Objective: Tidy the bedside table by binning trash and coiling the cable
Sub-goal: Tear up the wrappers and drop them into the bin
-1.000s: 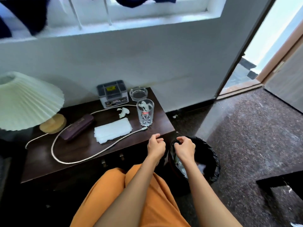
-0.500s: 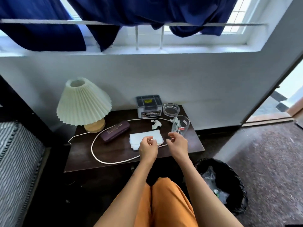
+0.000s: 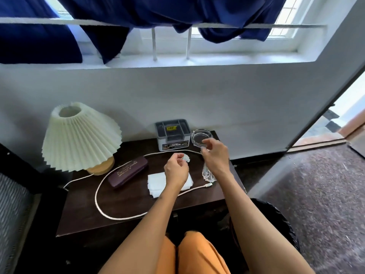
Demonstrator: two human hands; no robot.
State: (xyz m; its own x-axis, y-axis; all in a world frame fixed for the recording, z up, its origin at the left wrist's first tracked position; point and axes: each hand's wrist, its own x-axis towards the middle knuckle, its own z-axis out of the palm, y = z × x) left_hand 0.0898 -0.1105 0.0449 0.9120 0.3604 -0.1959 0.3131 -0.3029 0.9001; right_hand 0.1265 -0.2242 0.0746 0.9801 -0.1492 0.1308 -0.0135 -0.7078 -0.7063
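A white cable (image 3: pixel 98 202) lies in a wide loop on the dark bedside table (image 3: pixel 79 220), its plug end (image 3: pixel 209 185) near the right edge. A small crumpled tissue (image 3: pixel 186 158) sits mid-table, with the curled fingertips of my left hand (image 3: pixel 175 172) pinching its left edge. My right hand (image 3: pixel 216 158) hovers over the top of a drinking glass (image 3: pixel 207 175), thumb and forefinger apart at the rim. The hand hides what is inside the glass. A flat stack of white tissues (image 3: pixel 156 183) lies under my left wrist.
A pleated lamp (image 3: pixel 79 135) stands at the table's left. A purple case (image 3: pixel 128 172) lies inside the cable loop. A grey box (image 3: pixel 171 133) and a glass ashtray (image 3: pixel 198 136) sit by the wall. A black-lined bin (image 3: pixel 284 224) stands on the floor, right of my knees.
Both hands rose from the bin to the table. The left one reached the crumpled tissue and the right one the top of the glass. The view tilted up.
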